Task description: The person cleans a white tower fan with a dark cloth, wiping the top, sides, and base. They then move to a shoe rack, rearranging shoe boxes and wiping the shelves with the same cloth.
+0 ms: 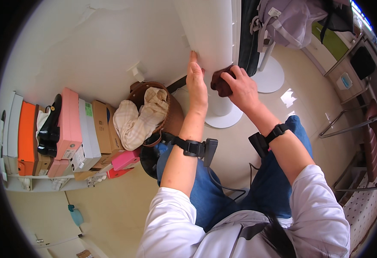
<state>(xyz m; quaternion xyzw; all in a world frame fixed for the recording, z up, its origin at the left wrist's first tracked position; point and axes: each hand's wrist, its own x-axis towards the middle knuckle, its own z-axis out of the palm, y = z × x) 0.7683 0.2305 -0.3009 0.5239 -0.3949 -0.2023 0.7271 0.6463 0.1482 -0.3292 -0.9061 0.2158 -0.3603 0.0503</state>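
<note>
Wiping looks to be the step in hand: the right hand (243, 89) bunches a dark brown cloth (221, 82) in curled fingers at the white column (210, 38), the left hand (196, 84) stands alongside, fingers straight and empty, and the next stroke would call for even pressure.

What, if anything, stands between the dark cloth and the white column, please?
Nothing visible: the right hand holds the dark cloth against or just before the white column; the left hand is at its left edge, clear of the cloth.
</note>
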